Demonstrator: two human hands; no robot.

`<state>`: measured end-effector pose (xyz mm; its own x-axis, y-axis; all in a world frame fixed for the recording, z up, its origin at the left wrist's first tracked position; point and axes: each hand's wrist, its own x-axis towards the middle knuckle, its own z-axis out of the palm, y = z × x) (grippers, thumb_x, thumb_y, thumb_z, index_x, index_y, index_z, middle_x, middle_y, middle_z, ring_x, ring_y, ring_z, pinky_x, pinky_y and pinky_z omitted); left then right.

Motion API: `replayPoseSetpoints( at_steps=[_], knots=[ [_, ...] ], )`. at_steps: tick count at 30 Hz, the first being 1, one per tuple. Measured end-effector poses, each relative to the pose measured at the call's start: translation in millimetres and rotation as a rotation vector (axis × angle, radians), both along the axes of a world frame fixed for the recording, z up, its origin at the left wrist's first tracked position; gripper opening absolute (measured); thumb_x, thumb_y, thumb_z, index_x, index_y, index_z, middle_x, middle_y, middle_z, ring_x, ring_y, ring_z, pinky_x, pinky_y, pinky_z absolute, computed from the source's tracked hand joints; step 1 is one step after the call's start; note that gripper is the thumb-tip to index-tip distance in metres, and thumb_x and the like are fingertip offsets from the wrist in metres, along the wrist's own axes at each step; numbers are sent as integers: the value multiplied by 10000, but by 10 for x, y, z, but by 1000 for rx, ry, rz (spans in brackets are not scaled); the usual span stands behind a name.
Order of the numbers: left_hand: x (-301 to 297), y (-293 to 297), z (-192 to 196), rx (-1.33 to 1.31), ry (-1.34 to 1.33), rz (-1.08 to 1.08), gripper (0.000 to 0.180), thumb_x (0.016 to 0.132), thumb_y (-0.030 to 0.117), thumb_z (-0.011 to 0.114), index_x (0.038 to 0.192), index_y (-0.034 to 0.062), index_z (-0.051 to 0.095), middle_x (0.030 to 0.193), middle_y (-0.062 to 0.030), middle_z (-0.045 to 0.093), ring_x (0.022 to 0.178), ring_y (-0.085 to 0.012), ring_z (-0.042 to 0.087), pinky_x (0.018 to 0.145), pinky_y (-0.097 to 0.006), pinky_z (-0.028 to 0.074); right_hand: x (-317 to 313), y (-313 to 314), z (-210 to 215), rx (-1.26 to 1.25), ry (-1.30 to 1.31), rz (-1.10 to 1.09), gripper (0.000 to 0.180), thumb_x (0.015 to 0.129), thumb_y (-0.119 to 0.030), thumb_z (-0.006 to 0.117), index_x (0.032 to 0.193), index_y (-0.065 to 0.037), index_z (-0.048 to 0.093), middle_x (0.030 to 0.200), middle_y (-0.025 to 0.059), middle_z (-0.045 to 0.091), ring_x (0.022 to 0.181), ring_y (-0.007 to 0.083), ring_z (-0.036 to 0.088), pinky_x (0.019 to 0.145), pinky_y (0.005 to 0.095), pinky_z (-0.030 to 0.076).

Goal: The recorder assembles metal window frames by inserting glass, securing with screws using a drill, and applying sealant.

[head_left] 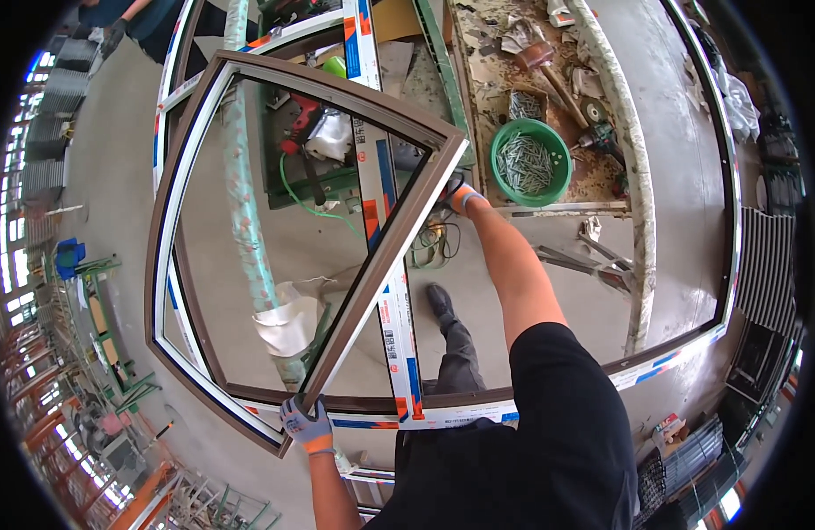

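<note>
A brown window sash frame point(383, 265) lies tilted across the left part of a larger window frame point(465, 412), which carries white, blue and orange protective tape. My left hand point(309, 426), in a grey glove with an orange cuff, is closed around the sash's near corner. At the far right corner of the sash, my right hand point(460, 196) grips its outer edge; its fingers are partly hidden. The taped middle bar point(394, 340) of the larger frame runs beneath the sash.
Beyond my right hand, a green basin point(562, 181) of screws sits on a worn bench with a mallet point(535, 56) and a drill point(599, 137). A red power tool point(303, 124) shows through the sash. Wrapped support bars point(249, 221) run underneath. Another person's gloved hand point(114, 37) is far left.
</note>
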<state>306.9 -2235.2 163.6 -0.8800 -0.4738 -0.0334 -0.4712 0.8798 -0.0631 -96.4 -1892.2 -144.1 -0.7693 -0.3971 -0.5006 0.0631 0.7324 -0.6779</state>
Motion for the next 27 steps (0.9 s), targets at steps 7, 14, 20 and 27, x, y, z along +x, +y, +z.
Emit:
replayPoseSetpoints(
  at_steps=[7,14,20,27],
  knots=[
    [-187,141,-95,69,-74,-58,350,730,272,777,937,44,610,924,-163,601,948,-368,561,903,-474,429,109,421,-1282,429,-158,136,368,853,-221,576,1179,-63,641,1177,214,661,1041,349,663,859,433,541],
    [-117,74,-5,43,-69,-38,393,736,255,776,997,20,601,977,-181,597,995,-385,552,925,-491,423,462,305,-69,-51,-197,-527,220,792,-194,706,901,-4,707,668,91,656,564,230,652,487,366,519],
    [-140,81,-127,41,27,-117,350,735,286,775,929,37,624,917,-155,605,952,-366,560,897,-489,424,690,796,259,-401,-145,-963,160,777,-126,724,882,-14,680,631,58,616,469,178,576,411,316,450],
    [-163,157,-103,28,59,-104,368,758,320,761,953,41,622,940,-153,605,952,-357,565,887,-478,428,1410,1032,922,-696,-149,-1249,174,787,-100,721,933,-26,662,679,60,625,471,170,556,432,296,442]
  ],
)
